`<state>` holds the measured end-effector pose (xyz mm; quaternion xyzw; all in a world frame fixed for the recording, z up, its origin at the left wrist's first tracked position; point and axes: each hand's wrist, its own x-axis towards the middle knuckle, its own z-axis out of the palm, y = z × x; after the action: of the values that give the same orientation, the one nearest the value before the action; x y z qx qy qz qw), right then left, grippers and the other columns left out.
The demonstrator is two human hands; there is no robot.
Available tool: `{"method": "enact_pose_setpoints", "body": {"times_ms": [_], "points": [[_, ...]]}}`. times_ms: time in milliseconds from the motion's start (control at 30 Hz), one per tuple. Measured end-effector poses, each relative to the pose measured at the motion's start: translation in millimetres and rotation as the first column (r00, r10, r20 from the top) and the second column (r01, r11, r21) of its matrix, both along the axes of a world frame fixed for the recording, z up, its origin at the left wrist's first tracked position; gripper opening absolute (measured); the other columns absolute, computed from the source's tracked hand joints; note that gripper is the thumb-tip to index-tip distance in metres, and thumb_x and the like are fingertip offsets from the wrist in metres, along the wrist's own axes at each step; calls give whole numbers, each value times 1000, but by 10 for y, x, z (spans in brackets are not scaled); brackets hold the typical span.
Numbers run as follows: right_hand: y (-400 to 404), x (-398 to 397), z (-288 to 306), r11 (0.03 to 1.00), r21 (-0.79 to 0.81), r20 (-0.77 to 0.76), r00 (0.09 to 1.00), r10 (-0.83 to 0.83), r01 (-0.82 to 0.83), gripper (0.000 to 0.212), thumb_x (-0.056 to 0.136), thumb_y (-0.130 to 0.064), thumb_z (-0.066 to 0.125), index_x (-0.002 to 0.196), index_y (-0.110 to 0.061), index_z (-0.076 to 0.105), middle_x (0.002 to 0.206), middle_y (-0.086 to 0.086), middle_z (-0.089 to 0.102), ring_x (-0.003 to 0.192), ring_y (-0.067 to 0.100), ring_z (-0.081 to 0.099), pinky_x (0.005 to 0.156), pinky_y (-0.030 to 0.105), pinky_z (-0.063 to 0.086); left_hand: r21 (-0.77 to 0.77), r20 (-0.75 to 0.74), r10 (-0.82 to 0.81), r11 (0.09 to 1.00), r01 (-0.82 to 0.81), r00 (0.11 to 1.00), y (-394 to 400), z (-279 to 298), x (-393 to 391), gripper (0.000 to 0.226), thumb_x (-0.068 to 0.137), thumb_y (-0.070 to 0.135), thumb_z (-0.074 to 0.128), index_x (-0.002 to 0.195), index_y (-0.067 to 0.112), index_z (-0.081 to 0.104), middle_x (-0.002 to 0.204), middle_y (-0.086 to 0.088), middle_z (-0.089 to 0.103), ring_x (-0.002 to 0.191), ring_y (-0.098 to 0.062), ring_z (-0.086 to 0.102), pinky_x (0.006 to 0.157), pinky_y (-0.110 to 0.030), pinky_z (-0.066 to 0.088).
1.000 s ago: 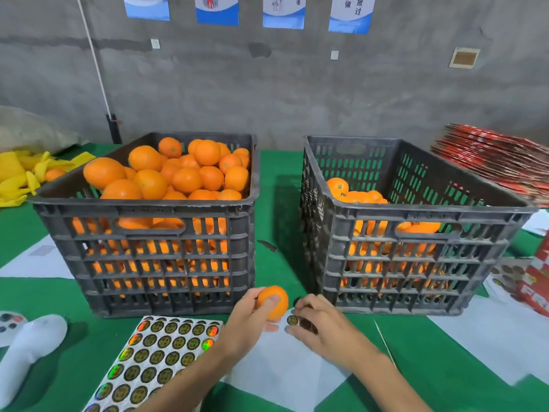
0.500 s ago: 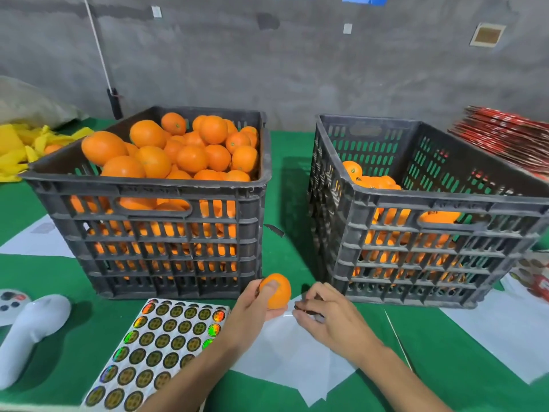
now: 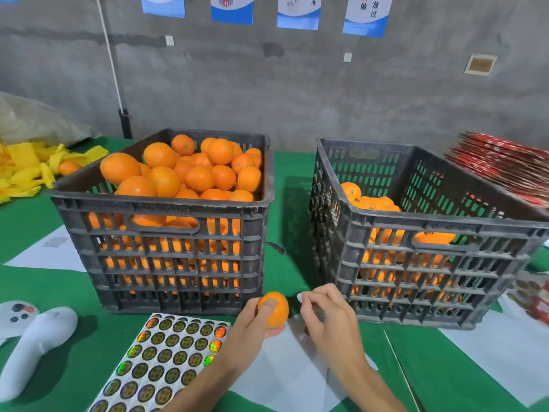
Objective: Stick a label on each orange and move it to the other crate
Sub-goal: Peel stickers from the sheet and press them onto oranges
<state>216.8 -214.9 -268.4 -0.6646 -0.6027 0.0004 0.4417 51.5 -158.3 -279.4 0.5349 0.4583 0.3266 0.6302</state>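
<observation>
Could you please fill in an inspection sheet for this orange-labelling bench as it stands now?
Surface: green table covering with white paper sheets lying on it.
Job's things: black slotted plastic crate on the left, heaped with oranges; matching right crate, partly filled; sheet of round holographic stickers; one loose orange in hand.
Clutter: white handheld controller; yellow bags; stack of red flat cartons.
Grippers: left hand grips the orange, thumb on top; right hand pinches a small white piece, too small to identify.
Cables: white cord running down the wall.
Surroundings: grey concrete wall with blue-and-white posters.
</observation>
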Motion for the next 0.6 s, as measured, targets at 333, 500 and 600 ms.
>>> {"method": "enact_pose_setpoints", "body": {"times_ms": [333,500,600], "points": [[-125,-206,758,961,256,446,894,-27,-99,41,105,-39,50,133,-13,64,128,-2,59,102,13,61,77,23,55,17,394,-113,993,115,912,-12,875,65,44,105,38,53,135,7,61,128,-15,71,123,-26,67,105,-40,54],[-103,-148,1407,942,336,485,860,-162,-12,62,99,-55,56,141,-10,58,140,2,61,87,13,69,67,22,58,255,266,-249,950,181,931,32,1577,103,47,94,56,61,128,24,64,122,-2,75,121,-19,68,107,-40,52],[-40,-47,1744,913,407,454,867,-207,4,60,95,-42,70,144,-11,56,146,2,58,78,18,71,59,30,60,379,218,-280,907,184,935,90,2016,71,43,99,42,58,133,15,63,124,-2,74,119,-17,69,105,-33,54]]}}
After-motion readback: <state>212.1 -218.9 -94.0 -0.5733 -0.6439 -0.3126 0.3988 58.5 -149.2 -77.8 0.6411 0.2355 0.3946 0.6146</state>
